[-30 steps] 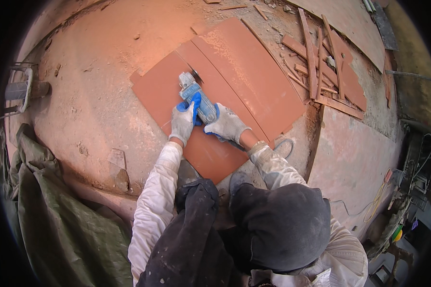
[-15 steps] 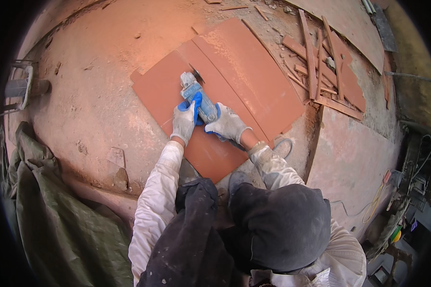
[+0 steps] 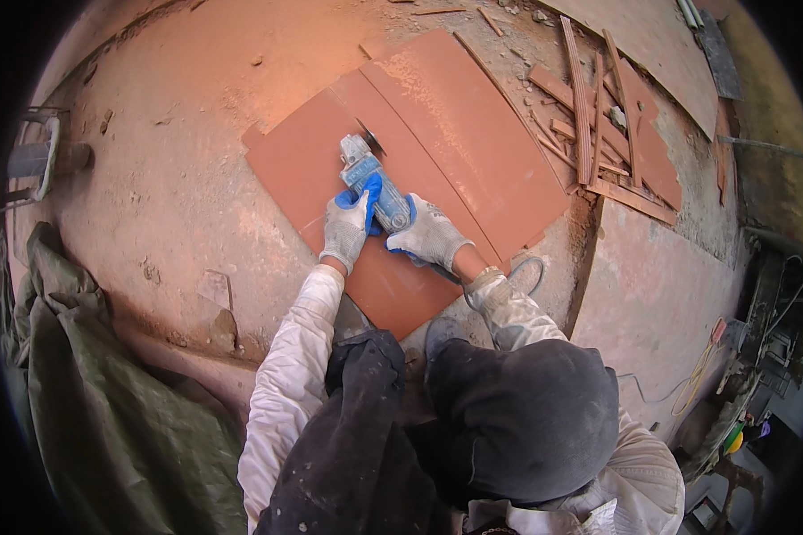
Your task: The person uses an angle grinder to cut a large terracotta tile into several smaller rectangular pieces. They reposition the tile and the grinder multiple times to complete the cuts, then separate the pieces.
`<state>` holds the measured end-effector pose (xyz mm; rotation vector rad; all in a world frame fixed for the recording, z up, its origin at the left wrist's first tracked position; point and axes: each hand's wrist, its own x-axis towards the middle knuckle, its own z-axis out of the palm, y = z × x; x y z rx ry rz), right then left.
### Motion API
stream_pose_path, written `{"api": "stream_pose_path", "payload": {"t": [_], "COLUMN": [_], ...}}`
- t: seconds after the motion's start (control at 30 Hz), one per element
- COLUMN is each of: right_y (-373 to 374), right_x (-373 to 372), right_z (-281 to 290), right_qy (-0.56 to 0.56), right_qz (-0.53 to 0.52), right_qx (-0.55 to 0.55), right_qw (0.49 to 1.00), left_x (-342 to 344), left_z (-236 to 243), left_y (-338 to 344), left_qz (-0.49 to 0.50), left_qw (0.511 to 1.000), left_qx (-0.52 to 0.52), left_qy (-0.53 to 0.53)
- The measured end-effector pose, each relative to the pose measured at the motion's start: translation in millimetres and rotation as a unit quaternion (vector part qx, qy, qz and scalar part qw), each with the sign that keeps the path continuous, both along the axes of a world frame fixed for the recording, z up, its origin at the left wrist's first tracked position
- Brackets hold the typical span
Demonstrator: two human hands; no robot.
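Note:
Red-brown boards (image 3: 294,178) lie flat on the dusty ground, a long straight groove running across the right part. A blue, dust-coated angle grinder (image 3: 375,183) rests over them, its dark disc (image 3: 372,140) at a short dark cut left of that groove. My left hand (image 3: 348,225), in a grey glove with blue palm, is closed round the left side of the grinder's body. Lower down and to the right, my right hand (image 3: 426,234), gloved alike, grips the grinder's rear end. Its cord curves out beside my right wrist.
Broken red strips and offcuts (image 3: 582,107) lie at upper right. A crumpled green tarp (image 3: 89,374) covers the lower left, below a metal pipe with a frame (image 3: 49,159). A pale slab (image 3: 651,294) lies at right, with cables, near dark clutter along the edge.
The grinder and both gloved hands have shifted very slightly to the right, along the short cut. Both hands keep their grip on the tool.

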<state>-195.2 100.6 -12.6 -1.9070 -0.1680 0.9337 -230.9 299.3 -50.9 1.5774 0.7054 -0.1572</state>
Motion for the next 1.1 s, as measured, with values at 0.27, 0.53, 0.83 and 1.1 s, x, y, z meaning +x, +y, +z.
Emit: {"api": "stream_pose_path", "payload": {"t": [0.27, 0.53, 0.83, 1.1], "right_y": [-2.6, -8.3, -16.0, -21.6], "right_x": [-6.2, -8.8, -16.3, -21.6], "right_z": [-15.8, 3.4, 8.1, 11.8], "right_qy": [-0.065, -0.018, -0.010, 0.014], "right_qz": [0.025, 0.016, 0.012, 0.008], "right_qx": [-0.040, -0.036, -0.028, -0.041], "right_qw": [0.997, 0.999, 0.999, 0.999], "left_x": [-7.6, -12.0, -19.5, -24.2], "left_z": [2.3, 14.2, 17.4, 14.5], "left_y": [-6.7, -13.3, -20.7, -23.6], "left_qz": [0.001, 0.006, -0.001, -0.015], "left_qw": [1.000, 0.998, 0.999, 0.999], "left_qx": [-0.009, -0.056, -0.051, -0.049], "left_qy": [-0.014, -0.010, -0.014, 0.006]}}
